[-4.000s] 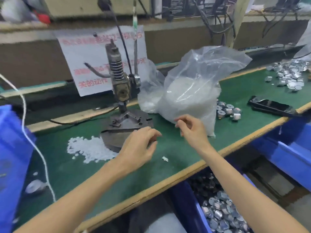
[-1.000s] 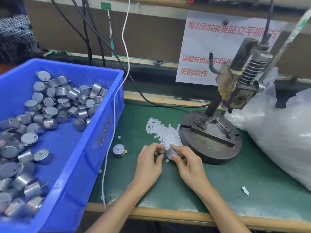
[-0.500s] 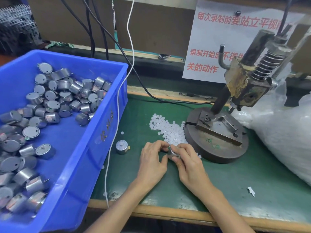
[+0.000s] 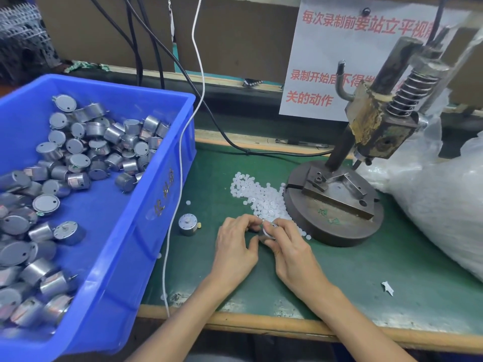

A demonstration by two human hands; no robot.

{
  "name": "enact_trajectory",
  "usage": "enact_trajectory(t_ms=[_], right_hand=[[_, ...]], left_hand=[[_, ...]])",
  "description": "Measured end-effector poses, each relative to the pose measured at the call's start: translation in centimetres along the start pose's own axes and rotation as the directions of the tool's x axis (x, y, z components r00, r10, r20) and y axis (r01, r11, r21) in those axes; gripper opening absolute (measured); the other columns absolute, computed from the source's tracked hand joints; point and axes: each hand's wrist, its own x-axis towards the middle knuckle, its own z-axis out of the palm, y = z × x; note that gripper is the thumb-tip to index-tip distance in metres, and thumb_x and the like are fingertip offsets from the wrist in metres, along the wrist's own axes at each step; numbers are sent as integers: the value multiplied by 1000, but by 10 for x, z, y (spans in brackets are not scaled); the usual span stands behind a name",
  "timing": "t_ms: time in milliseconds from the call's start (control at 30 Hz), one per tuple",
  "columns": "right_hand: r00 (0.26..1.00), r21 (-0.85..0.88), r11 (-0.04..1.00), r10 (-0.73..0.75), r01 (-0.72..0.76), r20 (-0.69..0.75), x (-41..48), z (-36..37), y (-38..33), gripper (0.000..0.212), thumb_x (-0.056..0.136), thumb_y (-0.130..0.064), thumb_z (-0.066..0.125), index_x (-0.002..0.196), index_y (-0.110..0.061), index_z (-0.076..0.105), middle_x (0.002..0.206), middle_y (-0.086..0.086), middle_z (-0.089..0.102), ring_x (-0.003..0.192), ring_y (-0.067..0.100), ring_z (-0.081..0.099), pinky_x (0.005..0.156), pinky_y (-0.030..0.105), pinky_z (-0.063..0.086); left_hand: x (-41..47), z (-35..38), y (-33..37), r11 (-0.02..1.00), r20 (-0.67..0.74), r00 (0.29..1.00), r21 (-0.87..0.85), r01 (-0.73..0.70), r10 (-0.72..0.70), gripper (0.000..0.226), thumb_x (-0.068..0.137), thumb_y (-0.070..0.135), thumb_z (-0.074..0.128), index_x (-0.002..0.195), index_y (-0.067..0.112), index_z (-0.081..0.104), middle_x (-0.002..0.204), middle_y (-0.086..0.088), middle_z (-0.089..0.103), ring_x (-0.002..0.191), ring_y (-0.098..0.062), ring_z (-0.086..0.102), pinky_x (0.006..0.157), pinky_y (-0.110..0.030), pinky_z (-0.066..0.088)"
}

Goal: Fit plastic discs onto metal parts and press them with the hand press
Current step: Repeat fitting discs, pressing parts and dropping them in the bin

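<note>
My right hand [image 4: 288, 246] grips a small round metal part [image 4: 268, 232] just above the green mat, in front of the press base. Against that part my left hand [image 4: 236, 244] has its fingertips curled; whether they pinch a white disc is hidden. A heap of small white plastic discs [image 4: 261, 197] lies right behind my hands. The hand press [image 4: 376, 131] stands on its round iron base [image 4: 337, 218] to the right, with nothing under the ram. One more metal part [image 4: 187, 224] sits upright on the mat left of my hands.
A blue bin [image 4: 146, 205] holding several metal parts fills the left side. A white cable [image 4: 180, 158] hangs along the bin's right wall. A large clear plastic bag [image 4: 444, 199] lies at the right. A scrap of white paper [image 4: 387, 287] lies near the wooden front edge [image 4: 287, 326].
Four seconds ago I faced right, my hands reaching over the mat by the bag. Over the last second both hands have stayed together on the metal part, fingers shifting only slightly.
</note>
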Motion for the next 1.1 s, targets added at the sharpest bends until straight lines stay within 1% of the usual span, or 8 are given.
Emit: enact_trajectory(t_ms=[133, 267, 400, 533, 667, 767, 933, 1100], right_hand=[[999, -37, 999, -4, 5, 33, 0, 1, 0, 29, 82, 0, 53, 109, 3, 63, 102, 21, 58, 75, 31, 65, 55, 35, 53], [998, 16, 999, 41, -41, 37, 0, 1, 2, 29, 85, 2, 55, 113, 3, 61, 99, 16, 58, 84, 27, 61, 70, 35, 50], [983, 194, 965, 182, -177, -7, 2, -1, 5, 19, 90, 2, 57, 107, -5, 63, 95, 3, 61, 82, 8, 57, 77, 17, 42], [808, 700, 559, 588, -444, 43, 6, -8, 0, 11, 94, -3, 52, 89, -9, 59, 67, -5, 66, 58, 5, 57, 59, 18, 48], [649, 954, 107, 754, -280, 106, 12, -24, -2, 18, 98, -6, 45, 82, -4, 53, 67, 5, 63, 54, 11, 57, 52, 21, 48], [542, 977, -67, 823, -202, 168, 19, -46, 2, 24, 101, -11, 40, 82, -5, 53, 67, 6, 67, 55, 14, 62, 49, 23, 49], [450, 959, -61, 874, -276, 185, 32, -79, 17, 26, 101, -3, 35, 89, -4, 58, 79, 11, 66, 61, 17, 61, 55, 26, 45], [482, 894, 75, 860, -441, 166, 20, -100, 30, 13, 91, -4, 54, 94, -10, 65, 77, 4, 73, 53, 15, 63, 41, 20, 40]], left_hand=[[-1, -1, 1, 1000, 10, 1000, -5, 6, -6, 26, 80, 1, 60, 98, 20, 62, 89, 14, 64, 92, -9, 49, 90, -29, 39], [-2, -3, 3, 1000, 50, 999, 23, -5, 3, 31, 80, 3, 58, 102, 25, 61, 91, 21, 61, 97, -5, 49, 90, -19, 31], [-3, -4, 3, 1000, 74, 997, 17, -6, 5, 36, 77, 8, 60, 106, 29, 59, 92, 24, 59, 98, -1, 49, 90, -15, 29], [2, -1, 13, 990, 89, 995, -140, -25, 38, 34, 73, 9, 68, 101, 27, 60, 94, 16, 64, 93, -3, 56, 85, -14, 39], [19, 7, 42, 965, 40, 996, -252, -73, 85, 29, 74, 10, 68, 85, 36, 61, 87, 22, 64, 84, 4, 53, 71, -5, 35], [35, 21, 72, 952, 112, 979, -274, -135, 171, 24, 74, 20, 73, 87, 36, 61, 88, 21, 61, 87, 3, 53, 77, -9, 40], [69, 58, 104, 978, 145, 976, -155, -140, 163, 29, 78, 30, 73, 104, 19, 66, 97, 6, 65, 93, -12, 56, 87, -32, 46], [96, 85, 106, 937, 128, 960, 219, -271, 248, 37, 87, 39, 59, 119, 22, 61, 118, 3, 55, 113, -15, 37, 95, -29, 23]])
